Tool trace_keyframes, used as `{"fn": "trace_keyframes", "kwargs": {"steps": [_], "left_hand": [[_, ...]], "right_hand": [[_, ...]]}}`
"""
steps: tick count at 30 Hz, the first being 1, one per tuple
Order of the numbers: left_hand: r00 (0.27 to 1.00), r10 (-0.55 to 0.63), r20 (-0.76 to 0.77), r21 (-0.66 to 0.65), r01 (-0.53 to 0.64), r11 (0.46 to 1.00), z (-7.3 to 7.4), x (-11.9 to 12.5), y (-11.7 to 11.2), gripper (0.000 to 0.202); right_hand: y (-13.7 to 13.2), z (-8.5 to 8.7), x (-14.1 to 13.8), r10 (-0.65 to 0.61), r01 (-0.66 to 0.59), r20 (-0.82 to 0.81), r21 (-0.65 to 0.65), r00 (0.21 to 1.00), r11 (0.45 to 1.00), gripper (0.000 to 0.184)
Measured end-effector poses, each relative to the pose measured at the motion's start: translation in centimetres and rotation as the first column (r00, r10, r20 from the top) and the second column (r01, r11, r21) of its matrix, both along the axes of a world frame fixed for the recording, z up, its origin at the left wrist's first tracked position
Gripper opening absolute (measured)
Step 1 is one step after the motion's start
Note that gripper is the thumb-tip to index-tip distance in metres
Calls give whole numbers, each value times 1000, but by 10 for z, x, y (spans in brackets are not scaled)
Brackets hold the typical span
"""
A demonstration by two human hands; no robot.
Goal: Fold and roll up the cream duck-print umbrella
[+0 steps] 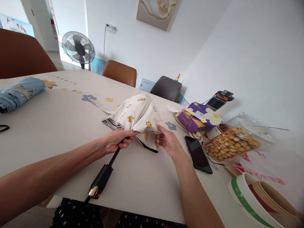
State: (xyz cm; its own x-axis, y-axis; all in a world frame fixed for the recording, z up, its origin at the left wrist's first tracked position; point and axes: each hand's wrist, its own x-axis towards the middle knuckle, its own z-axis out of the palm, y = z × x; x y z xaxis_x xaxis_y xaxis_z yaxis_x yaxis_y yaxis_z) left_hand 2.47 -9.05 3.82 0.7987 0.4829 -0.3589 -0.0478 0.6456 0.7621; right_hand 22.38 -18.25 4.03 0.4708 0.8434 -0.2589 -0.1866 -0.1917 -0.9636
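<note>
A white umbrella [140, 110] with yellow cartoon figures lies partly gathered on the table, its canopy pointing away from me. My left hand [121, 139] is closed around the shaft and the gathered cloth at the canopy's lower end. The black handle [101, 180] with a gold-coloured end reaches toward the table's front edge. On the canopy's right side, my right hand [166, 140] pinches a fold of the cloth, with a dark inner edge hanging below. A pale strap [102, 106] stretches out from the canopy's left side.
A folded blue umbrella [22, 91] lies at the left. Along the right stand a black phone [198, 154], a purple tissue box [193, 118], a clear snack container [234, 142] and tape rolls [261, 199]. Chairs [121, 72] and a fan [79, 48] are beyond the table.
</note>
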Motion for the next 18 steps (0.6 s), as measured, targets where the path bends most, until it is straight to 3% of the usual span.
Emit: {"fn": "trace_keyframes", "kwargs": {"steps": [2, 5, 7, 10, 14, 18], "left_hand": [[1000, -16, 6, -7, 16, 1000, -2, 0, 2, 30], [999, -41, 0, -29, 41, 999, -6, 0, 4, 33], [999, -48, -9, -48, 48, 998, -7, 0, 4, 33], [1000, -23, -14, -70, 22, 997, -5, -1, 2, 31], [997, 57, -58, -58, -61, 996, -1, 0, -1, 27], [986, 103, -134, -51, -111, 993, -3, 2, -1, 24]], "right_hand": [[2, 1, 0, -56, 66, -73, 140, 996, 988, 22], [4, 5, -2, -278, 308, -133, 397, 951, 865, 13], [5, 7, -3, -377, 394, -128, 427, 917, 813, 10], [3, 8, -1, -419, 394, 18, 307, 908, 866, 16], [-1, 7, 9, -334, 306, 287, 137, 898, 942, 23], [-4, 7, 14, -298, 282, 297, 94, 907, 955, 22]]}}
